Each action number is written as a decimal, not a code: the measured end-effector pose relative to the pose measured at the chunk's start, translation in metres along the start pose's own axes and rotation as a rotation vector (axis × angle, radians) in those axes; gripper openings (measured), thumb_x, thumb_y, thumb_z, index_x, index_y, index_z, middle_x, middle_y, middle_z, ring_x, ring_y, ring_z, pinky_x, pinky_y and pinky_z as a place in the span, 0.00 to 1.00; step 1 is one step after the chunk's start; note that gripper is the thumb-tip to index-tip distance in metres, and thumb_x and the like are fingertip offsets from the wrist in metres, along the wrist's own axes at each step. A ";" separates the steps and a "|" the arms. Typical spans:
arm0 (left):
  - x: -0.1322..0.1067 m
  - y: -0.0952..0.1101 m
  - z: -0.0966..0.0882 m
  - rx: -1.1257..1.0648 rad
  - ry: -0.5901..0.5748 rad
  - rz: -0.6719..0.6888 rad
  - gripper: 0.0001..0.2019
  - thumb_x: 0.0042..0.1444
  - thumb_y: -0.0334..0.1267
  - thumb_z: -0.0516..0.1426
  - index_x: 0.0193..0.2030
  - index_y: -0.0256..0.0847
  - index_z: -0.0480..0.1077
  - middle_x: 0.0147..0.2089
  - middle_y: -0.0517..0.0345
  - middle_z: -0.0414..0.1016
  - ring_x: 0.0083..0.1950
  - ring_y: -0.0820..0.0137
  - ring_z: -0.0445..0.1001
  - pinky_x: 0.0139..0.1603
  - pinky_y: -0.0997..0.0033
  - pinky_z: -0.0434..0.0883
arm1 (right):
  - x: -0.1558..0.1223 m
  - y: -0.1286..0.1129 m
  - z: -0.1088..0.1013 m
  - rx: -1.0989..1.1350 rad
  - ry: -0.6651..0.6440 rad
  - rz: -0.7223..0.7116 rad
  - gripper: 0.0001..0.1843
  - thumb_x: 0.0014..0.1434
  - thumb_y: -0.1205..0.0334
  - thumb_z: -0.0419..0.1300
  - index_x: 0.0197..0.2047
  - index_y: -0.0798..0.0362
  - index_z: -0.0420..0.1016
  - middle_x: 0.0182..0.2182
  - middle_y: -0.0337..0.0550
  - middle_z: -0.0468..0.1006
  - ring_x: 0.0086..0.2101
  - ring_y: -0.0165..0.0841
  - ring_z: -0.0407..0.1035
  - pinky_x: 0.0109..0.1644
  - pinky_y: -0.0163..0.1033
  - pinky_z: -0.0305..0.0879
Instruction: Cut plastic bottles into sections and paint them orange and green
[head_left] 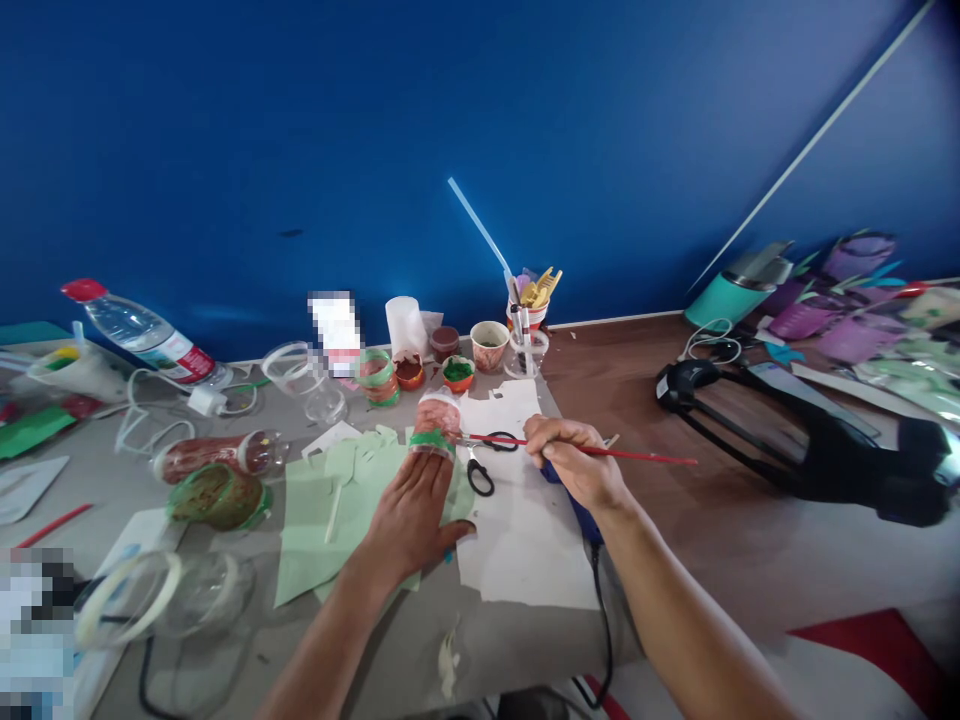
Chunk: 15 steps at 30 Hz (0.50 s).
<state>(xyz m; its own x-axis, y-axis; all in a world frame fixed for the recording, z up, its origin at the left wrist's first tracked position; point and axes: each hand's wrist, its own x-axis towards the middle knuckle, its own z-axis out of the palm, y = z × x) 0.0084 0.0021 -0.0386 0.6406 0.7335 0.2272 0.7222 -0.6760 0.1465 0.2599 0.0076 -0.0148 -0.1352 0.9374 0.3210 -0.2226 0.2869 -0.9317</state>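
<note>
My left hand [414, 510] has its fingers pushed inside a cut plastic bottle piece [436, 423] painted reddish-brown with a green band. It holds the piece up over the light green paper [330, 520]. My right hand [574, 462] pinches a thin red-handled paintbrush [637, 456], and the brush tip reaches the bottle piece. Black-handled scissors [484, 462] lie on the white paper [525, 530] between my hands.
Small paint cups [457, 374] and a cup of tools [526, 320] stand at the back of the grey table [420, 650]. Painted bottle parts [217, 455], a water bottle [146, 335] and clear bottle sections [165, 595] lie left. A black frame [810, 440] rests on the floor, right.
</note>
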 end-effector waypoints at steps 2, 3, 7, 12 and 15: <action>0.001 0.002 -0.001 -0.003 -0.006 0.007 0.36 0.54 0.58 0.55 0.62 0.33 0.60 0.58 0.35 0.70 0.64 0.48 0.65 0.67 0.47 0.54 | 0.000 0.002 0.004 0.000 -0.033 0.003 0.08 0.54 0.64 0.58 0.31 0.51 0.80 0.22 0.40 0.70 0.26 0.33 0.63 0.33 0.39 0.57; 0.001 0.003 -0.001 0.000 -0.010 0.011 0.36 0.54 0.58 0.55 0.61 0.33 0.60 0.59 0.35 0.70 0.64 0.49 0.65 0.67 0.48 0.54 | 0.000 0.003 0.005 -0.009 -0.047 0.009 0.08 0.54 0.65 0.58 0.31 0.51 0.80 0.22 0.40 0.70 0.26 0.33 0.63 0.33 0.39 0.58; 0.002 0.006 -0.003 0.024 -0.017 0.034 0.38 0.51 0.58 0.58 0.60 0.29 0.62 0.58 0.33 0.70 0.63 0.48 0.65 0.67 0.49 0.55 | -0.001 0.005 0.005 -0.031 -0.072 0.030 0.09 0.54 0.68 0.57 0.32 0.52 0.80 0.22 0.39 0.70 0.27 0.32 0.63 0.33 0.39 0.57; 0.002 0.005 -0.003 0.053 -0.032 0.036 0.38 0.51 0.59 0.58 0.60 0.30 0.61 0.58 0.33 0.70 0.63 0.48 0.65 0.67 0.49 0.56 | 0.000 0.002 -0.004 -0.022 -0.066 0.010 0.09 0.54 0.68 0.56 0.30 0.51 0.79 0.22 0.39 0.69 0.26 0.31 0.62 0.32 0.38 0.55; 0.001 0.004 -0.002 0.042 -0.038 0.032 0.39 0.51 0.60 0.57 0.61 0.30 0.61 0.59 0.33 0.70 0.64 0.47 0.65 0.67 0.48 0.55 | 0.001 0.001 -0.007 -0.001 -0.021 -0.007 0.09 0.52 0.67 0.57 0.29 0.52 0.79 0.21 0.39 0.69 0.25 0.31 0.61 0.31 0.38 0.55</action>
<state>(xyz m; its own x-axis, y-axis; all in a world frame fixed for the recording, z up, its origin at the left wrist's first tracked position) 0.0115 0.0000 -0.0356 0.6727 0.7139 0.1943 0.7107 -0.6965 0.0990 0.2663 0.0101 -0.0163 -0.1540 0.9311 0.3306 -0.2229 0.2932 -0.9297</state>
